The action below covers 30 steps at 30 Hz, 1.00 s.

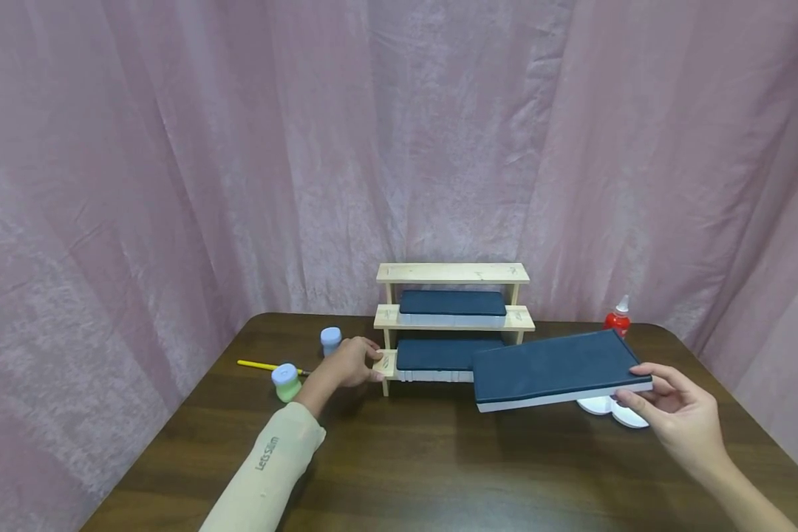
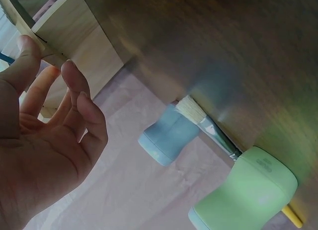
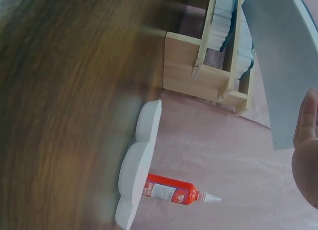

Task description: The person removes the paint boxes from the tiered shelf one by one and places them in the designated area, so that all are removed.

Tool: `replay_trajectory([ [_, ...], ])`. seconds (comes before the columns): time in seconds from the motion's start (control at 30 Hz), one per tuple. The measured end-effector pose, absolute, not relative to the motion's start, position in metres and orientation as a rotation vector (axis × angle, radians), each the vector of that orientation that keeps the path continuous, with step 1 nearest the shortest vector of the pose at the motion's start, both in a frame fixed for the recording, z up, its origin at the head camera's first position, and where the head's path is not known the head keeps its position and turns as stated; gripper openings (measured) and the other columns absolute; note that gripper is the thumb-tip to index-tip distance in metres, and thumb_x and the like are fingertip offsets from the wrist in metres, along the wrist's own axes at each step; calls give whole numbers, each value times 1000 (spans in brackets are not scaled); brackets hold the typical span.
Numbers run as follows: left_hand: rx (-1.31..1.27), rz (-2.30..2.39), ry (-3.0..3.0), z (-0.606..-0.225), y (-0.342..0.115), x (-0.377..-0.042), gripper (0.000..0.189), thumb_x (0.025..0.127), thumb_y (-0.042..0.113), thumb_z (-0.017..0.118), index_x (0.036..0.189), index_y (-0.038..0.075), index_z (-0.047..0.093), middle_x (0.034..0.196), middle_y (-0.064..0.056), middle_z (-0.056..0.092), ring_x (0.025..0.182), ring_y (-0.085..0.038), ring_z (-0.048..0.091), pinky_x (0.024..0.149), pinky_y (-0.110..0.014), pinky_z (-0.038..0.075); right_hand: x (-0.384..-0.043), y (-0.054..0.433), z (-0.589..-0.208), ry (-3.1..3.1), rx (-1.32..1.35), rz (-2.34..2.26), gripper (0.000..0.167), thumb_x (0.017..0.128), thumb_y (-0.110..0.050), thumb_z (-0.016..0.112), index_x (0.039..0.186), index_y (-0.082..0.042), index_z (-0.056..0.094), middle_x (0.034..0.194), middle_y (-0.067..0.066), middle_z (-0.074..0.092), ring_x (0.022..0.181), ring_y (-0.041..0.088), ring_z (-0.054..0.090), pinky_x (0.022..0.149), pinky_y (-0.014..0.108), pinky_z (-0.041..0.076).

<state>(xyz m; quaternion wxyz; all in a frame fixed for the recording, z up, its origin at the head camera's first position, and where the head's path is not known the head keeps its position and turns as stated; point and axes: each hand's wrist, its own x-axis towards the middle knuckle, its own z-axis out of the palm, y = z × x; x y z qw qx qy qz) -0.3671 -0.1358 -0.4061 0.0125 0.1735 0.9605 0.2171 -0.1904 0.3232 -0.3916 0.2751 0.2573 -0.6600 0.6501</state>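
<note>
My right hand (image 1: 685, 414) pinches the right end of a flat box (image 1: 558, 369) with a dark blue top and white sides. The box is held up, tilted, in front of a three-tier wooden rack (image 1: 452, 273); its pale underside shows in the right wrist view. Two similar blue-topped boxes sit on the rack, one on the middle shelf (image 1: 452, 303) and one on the lowest; the held box overlaps the lower one's right part in the head view. With thumb and fingers, my left hand (image 1: 354, 362) grips the left end of the lowest shelf.
Left of the rack stand a blue container (image 1: 330, 340) and a green container (image 1: 287, 386) with a pale blue lid. A paintbrush (image 1: 259, 364) with a yellow handle lies by them. At right are a red bottle (image 3: 174, 189) and a white scalloped palette (image 3: 136, 163). A pink curtain hangs behind.
</note>
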Motion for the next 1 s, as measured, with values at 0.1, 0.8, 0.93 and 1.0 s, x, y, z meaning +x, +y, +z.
replay_trajectory([
  [0.1,533,684,2992,-406,-136,-366,50,75,25,88,119,7,72,127,-6,66,122,-28,59,100,-40,47,-188,325,-392,-1762,712,1753,44,75,35,58,113,14,58,89,5,75,74,14,74,68,19,55],
  [0.8,600,687,3005,-411,-142,-368,50,74,26,89,117,6,72,125,-6,68,121,-29,59,98,-41,48,-165,333,-405,-1898,588,1707,46,74,33,62,114,10,60,89,0,75,73,9,73,66,20,55],
  [0.93,600,703,3010,-411,-141,-367,50,75,26,88,118,6,73,126,-5,67,122,-28,59,99,-41,47,-162,336,-407,-1919,581,1661,47,73,33,63,114,10,61,88,-1,75,72,8,72,66,18,55],
  [1.0,590,705,3016,-411,-141,-366,49,75,26,88,118,7,73,126,-5,67,122,-27,59,100,-40,47,-161,338,-408,-1942,558,1634,47,72,33,64,113,10,61,87,-2,75,71,8,72,65,18,54],
])
